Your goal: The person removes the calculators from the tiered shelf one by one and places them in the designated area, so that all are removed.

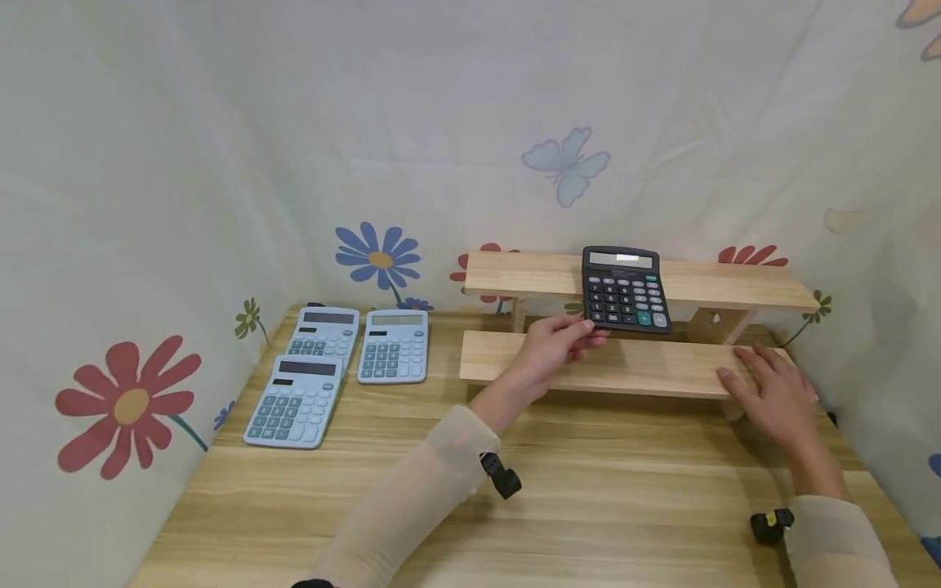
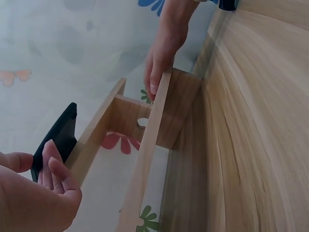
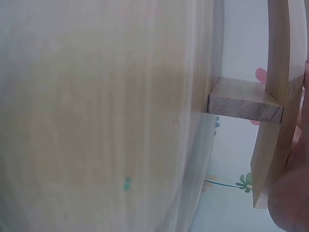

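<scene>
A black calculator (image 1: 625,291) leans back at the upper board of a two-tier wooden shelf (image 1: 515,271), its keys and display facing the head camera. My left hand (image 1: 550,349) pinches its lower left corner between thumb and fingers. The left wrist view shows that grip from the side, the left hand (image 2: 46,193) on the dark calculator (image 2: 60,137) beside the upper board. On the right end of the lower board (image 1: 647,366) rests my right hand (image 1: 772,392), fingers spread. Only part of the right hand (image 3: 289,195) shows at the edge of the right wrist view.
Three light blue calculators lie on the left of the wooden table (image 1: 588,490): a front one (image 1: 294,404) overlapping a rear one (image 1: 323,327), and another (image 1: 393,347) to their right. A flower-print curtain (image 1: 441,122) hangs behind the shelf and along the sides.
</scene>
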{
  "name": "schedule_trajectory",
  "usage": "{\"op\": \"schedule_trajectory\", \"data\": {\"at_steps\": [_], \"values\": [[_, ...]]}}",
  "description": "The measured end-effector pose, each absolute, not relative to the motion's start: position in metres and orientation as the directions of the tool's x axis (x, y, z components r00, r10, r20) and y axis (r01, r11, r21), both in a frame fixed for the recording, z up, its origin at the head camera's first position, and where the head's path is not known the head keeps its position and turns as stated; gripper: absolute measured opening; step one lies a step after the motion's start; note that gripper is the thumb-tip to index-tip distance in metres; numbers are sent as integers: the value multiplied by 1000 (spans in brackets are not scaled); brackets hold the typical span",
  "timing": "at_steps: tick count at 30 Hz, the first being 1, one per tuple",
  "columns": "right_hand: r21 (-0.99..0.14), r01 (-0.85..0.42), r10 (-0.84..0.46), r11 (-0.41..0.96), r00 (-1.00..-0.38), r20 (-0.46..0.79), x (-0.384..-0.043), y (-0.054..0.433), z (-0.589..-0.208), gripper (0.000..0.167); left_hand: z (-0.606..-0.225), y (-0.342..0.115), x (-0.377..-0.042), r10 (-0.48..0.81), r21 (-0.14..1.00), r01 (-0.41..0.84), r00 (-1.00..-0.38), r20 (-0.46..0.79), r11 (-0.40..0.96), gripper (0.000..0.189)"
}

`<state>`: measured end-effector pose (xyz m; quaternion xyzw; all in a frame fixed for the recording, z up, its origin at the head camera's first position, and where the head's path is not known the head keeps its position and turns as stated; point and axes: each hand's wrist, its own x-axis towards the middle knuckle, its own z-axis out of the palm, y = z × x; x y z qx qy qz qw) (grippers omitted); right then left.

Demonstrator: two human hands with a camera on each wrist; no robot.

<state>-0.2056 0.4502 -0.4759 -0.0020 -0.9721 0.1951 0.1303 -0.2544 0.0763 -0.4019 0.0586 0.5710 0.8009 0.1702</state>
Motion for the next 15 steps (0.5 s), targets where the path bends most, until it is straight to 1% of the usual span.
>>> {"op": "schedule_trajectory", "data": {"at_steps": [4, 10, 15], "values": [[-378, -55, 48, 924, -965, 257, -206, 451, -477, 74, -405, 73, -252, 332, 937, -179, -940, -74, -300, 20], [-374, -38, 58, 927, -969, 242, -204, 452, -478, 75, -407, 75, -251, 341, 940, -143, -940, -31, -309, 21], [-381, -37, 62, 924, -968, 243, -205, 449, -477, 75, -402, 80, -255, 363, 922, -167, -931, -32, -348, 24]]}}
